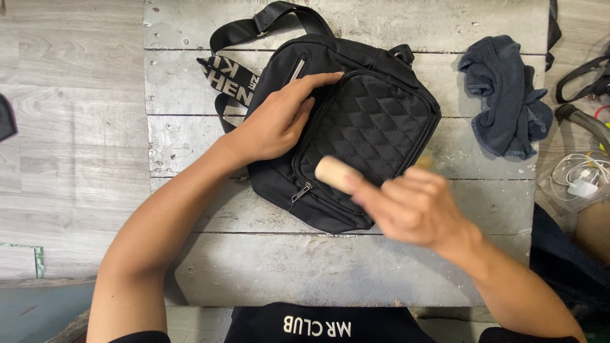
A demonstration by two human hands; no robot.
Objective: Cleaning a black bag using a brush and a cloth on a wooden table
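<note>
While grey plank flooring (70, 140) fills the far left, the left hand (279, 121) comes in from the lower left and lies flat on the upper left part of a black bag (381, 108), fingers (318, 81) stretched out and close together, pressing on the fabric beside a short zipper, holding nothing. Bag sits near the middle of a worn whitish plank table (318, 267), tilted, quilted front pocket (372, 127) facing up, zipper pull (301, 192) at its lower left edge. Black strap (267, 24) with a lettered webbing piece loops out from the bag's upper left onto the table. Right hand (416, 206) comes from lower right, blurred, over the bag's lower right corner; fingers curl around a light wooden cylinder-shaped handle (335, 173), whose rounded end lies over the quilted pocket. Whether anything is attached to the handle cannot be told, the hand hides it. Right of the bag, apart from it, a crumpled dark blue cloth (508, 95) lies on the table. Far right edge: white cables (581, 174) and dark straps, off the table.
</note>
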